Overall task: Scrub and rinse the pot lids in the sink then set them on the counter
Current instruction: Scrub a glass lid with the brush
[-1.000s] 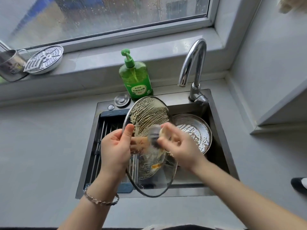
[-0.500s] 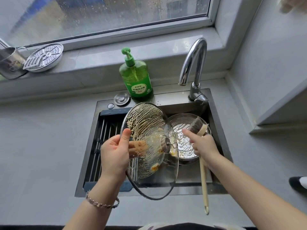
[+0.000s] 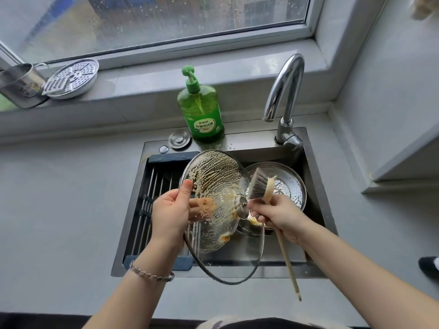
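Left hand (image 3: 169,213) grips soapy glass lid (image 3: 213,186) tilted over sink (image 3: 133,210); right hand (image 3: 279,216) holds brush (image 3: 259,184) beside lid knob.

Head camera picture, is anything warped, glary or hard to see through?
Head view: wide-angle bending curves the window frame and counter edges; daylight glints on the faucet; suds streak the glass lid, veiling the left hand fingers behind it; rain blurs the windowpane.

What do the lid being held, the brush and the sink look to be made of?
The lid looks like clear glass with a metal rim and knob: the rack bars show through it, under soapy streaks. The brush seems to have a pale wooden or bamboo handle with grey bristles. The sink looks like brushed stainless steel, dull grey with soft reflections.
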### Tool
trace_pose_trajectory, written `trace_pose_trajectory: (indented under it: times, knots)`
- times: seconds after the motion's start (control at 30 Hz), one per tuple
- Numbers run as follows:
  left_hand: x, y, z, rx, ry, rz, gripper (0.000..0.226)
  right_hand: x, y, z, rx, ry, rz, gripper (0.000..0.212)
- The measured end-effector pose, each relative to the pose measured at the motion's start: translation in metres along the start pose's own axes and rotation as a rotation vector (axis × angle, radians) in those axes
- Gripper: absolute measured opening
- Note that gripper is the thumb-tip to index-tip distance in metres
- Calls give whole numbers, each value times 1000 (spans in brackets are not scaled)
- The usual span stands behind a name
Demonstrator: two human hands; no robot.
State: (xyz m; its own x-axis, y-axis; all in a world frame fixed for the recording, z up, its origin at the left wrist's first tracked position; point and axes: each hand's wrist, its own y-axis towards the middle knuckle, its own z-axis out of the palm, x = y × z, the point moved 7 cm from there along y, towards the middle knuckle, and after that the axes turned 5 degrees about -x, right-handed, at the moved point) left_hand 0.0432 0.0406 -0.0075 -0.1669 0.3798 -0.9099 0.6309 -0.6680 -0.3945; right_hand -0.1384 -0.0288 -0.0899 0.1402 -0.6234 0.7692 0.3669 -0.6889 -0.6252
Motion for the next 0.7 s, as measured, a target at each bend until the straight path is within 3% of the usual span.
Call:
trace_pose_trajectory:
  times: [0.13,0.2,0.3,0.43,0.5,0.6,0.7]
  knots:
    - [13,2,6,50,-93,-104,39,2,3,7,12,209,64,3]
    - [20,0,9,62,-135,-160,34,5,6,7,-16,200,25,8]
    - [37,-6,10,149,-147,-273,29,14,7,2,-20,-16,-65,9]
    - [54,-18,7,617,79,-512,45,38,-5,-2,123,-354,-164,12]
    - [48,-1,-2,702,57,-512,59,49,-9,0,220,-485,-201,6]
    - [31,25,1,774,-83,-494,80,64,-12,8,362,-654,-246,15]
    - [18,25,17,1002,-119,-513,81,76,-20,17,501,-771,-261,14]
